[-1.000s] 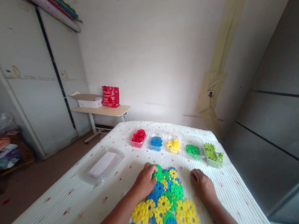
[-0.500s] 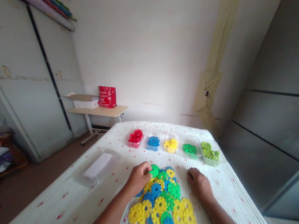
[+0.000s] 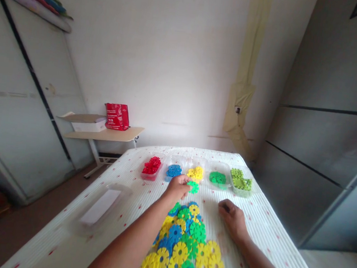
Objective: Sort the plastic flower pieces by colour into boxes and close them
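My left hand [image 3: 178,186] is stretched forward over the bed, pinching a green flower-shaped disc [image 3: 193,187] just short of the row of tubs. My right hand [image 3: 232,217] rests on the sheet to the right of the pile, fingers curled, with nothing visible in them. A pile of yellow, blue and green discs [image 3: 185,246] lies between my forearms. Across the far side stand small clear tubs of red discs [image 3: 151,166], blue discs [image 3: 173,171], yellow discs [image 3: 195,173], green discs [image 3: 217,178] and light green discs [image 3: 240,182].
The bed has a white ribbed sheet [image 3: 128,196] with small red marks. A clear flat container [image 3: 98,206] lies at the left. Beyond the bed stands a small table [image 3: 105,133] with a red bag [image 3: 116,116] and a box. Wardrobe doors are left, a grey wall right.
My left hand lifted a green disc off the pile's top and carried it forward toward the tubs. The right hand stayed in place. The camera turned slightly to the right.
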`<state>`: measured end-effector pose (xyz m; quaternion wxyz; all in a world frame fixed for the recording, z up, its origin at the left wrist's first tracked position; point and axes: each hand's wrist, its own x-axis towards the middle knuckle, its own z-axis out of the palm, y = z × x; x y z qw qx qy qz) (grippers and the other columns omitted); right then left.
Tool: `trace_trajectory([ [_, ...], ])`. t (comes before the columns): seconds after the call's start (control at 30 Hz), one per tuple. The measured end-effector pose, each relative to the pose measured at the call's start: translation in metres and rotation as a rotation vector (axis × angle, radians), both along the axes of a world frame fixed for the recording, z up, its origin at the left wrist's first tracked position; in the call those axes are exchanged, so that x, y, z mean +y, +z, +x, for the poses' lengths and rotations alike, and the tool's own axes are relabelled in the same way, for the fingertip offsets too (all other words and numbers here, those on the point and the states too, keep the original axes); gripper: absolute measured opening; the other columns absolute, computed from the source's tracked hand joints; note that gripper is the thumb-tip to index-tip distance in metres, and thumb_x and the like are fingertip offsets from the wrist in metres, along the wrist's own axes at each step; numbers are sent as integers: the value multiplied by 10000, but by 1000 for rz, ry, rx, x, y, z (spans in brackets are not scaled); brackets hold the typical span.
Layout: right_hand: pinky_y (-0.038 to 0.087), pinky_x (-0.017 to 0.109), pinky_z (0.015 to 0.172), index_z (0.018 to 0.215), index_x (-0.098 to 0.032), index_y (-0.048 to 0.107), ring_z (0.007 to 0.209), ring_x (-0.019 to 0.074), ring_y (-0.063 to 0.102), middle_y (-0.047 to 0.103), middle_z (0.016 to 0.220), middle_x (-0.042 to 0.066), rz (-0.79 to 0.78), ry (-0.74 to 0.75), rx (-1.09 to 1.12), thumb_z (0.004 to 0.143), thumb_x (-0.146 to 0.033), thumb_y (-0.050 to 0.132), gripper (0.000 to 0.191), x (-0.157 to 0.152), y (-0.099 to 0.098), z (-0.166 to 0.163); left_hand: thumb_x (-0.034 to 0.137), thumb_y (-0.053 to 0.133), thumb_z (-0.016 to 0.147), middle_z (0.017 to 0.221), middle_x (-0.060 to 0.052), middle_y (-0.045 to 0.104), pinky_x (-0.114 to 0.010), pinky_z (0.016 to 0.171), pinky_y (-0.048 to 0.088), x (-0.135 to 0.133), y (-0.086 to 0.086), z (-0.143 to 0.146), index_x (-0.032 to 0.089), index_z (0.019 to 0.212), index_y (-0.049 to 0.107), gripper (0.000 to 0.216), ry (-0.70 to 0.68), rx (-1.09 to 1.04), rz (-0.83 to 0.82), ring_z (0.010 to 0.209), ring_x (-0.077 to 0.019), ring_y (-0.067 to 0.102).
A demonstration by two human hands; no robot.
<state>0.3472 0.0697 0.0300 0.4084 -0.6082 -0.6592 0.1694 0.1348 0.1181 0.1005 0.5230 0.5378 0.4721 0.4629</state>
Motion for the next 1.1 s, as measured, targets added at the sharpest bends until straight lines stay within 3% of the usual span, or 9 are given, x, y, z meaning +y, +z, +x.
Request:
trace_trajectory([
  [0.17, 400, 244, 592, 692, -177, 566, 621, 156, 548, 598, 631, 5, -1, -9, 64, 679, -276, 423, 175, 2, -1, 2, 148, 570, 648, 533, 56, 517, -146, 413, 371, 50, 14, 63, 105, 917, 545, 273, 54, -52, 14, 390, -31, 468],
  [0.3, 392, 238, 570, 672, -173, 565, 604, 151, 532, 584, 613, 2, 2, -18, 98, 666, -279, 434, 168, 2, 0, 2, 97, 548, 641, 720, 5, 584, -153, 423, 400, 60, 7, 82, 117, 1011, 518, 372, 148, -2, 26, 418, -32, 511],
  [0.4, 385, 236, 564, 679, -174, 567, 593, 146, 524, 575, 607, -1, -1, 5, 76, 679, -276, 429, 172, 1, 1, 1, 131, 521, 670, 769, -9, 603, -150, 393, 376, 45, -2, 59, 125, 896, 573, 231, 169, 70, 82, 420, -36, 506],
  [0.5, 383, 239, 573, 680, -179, 562, 597, 143, 520, 578, 626, 4, -3, 47, -2, 698, -273, 418, 173, 0, -1, -1, 180, 516, 687, 736, 3, 617, -155, 420, 385, 17, -11, 14, 143, 812, 608, 159, 197, 146, 142, 443, -47, 506],
  [0.67, 395, 253, 612, 724, -182, 562, 653, 152, 541, 602, 721, 24, -16, 87, -148, 735, -263, 406, 176, 0, -2, -3, 207, 479, 689, 768, -15, 667, -225, 661, 467, -40, -39, -69, 178, 764, 651, 190, 244, 564, 350, 703, -128, 600],
  [0.77, 414, 260, 643, 815, -182, 591, 691, 158, 558, 624, 795, 39, -21, 122, -159, 766, -288, 416, 210, 0, 0, -6, 200, 450, 678, 809, -22, 675, -255, 717, 474, -68, -62, -105, 188, 774, 644, 217, 302, 662, 318, 765, -150, 610],
  [0.9, 437, 256, 670, 943, -174, 608, 725, 153, 575, 616, 883, 61, -4, 241, -138, 811, -322, 401, 287, 3, 6, -20, 199, 423, 679, 818, -31, 666, -270, 740, 477, -85, -84, -126, 182, 794, 626, 234, 373, 669, 293, 789, -159, 610],
  [1.0, 443, 253, 709, 1038, -202, 591, 791, 155, 582, 588, 963, 62, -11, 336, -184, 815, -321, 417, 307, 6, 12, -39, 188, 402, 688, 798, -33, 651, -272, 733, 475, -85, -87, -124, 179, 783, 619, 238, 385, 676, 343, 777, -155, 602],
  [1.1, 445, 263, 712, 1102, -235, 563, 816, 166, 587, 549, 1042, 66, -83, 339, -322, 792, -329, 465, 339, 8, 15, -56, 159, 388, 680, 766, -28, 636, -269, 725, 471, -83, -86, -119, 179, 746, 615, 238, 378, 694, 394, 754, -148, 594],
])
